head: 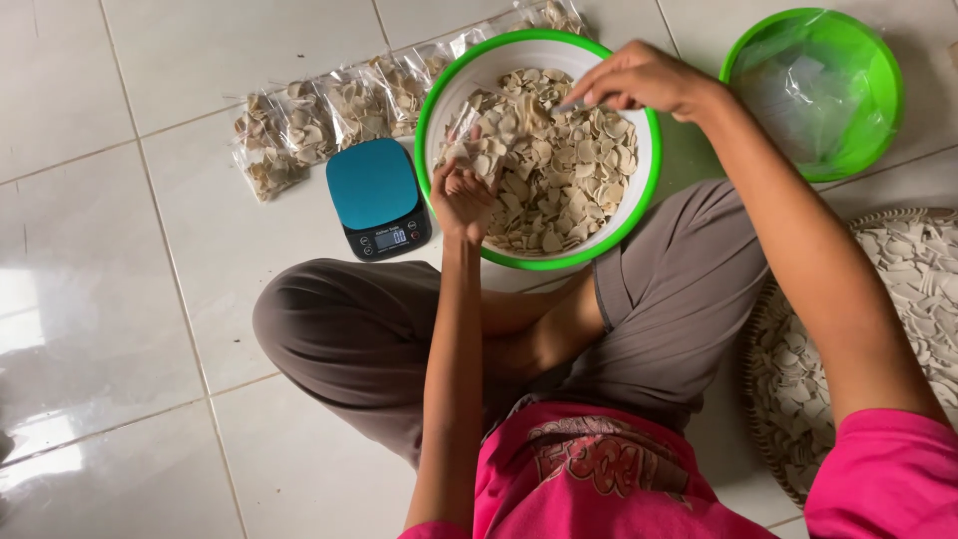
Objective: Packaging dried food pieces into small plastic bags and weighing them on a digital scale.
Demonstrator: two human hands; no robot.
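While bare white floor tile (130,299) lies open beside the teal digital scale (378,198), the left hand (461,198) pinches a clear plastic bag (477,135) over the green-rimmed white bowl (436,90) of pale chips (569,180); the right hand (639,78), fingers together, grips chips above them

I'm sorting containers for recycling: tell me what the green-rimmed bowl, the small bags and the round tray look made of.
Green-rimmed bowl: looks like moulded plastic, with a smooth, evenly coloured rim and white inside. Small bags: thin clear plastic film, crinkled and glinting, with the pale chips visible through it. Round tray: seemingly woven natural fibre, perhaps bamboo or rattan, with a plaited brown edge.
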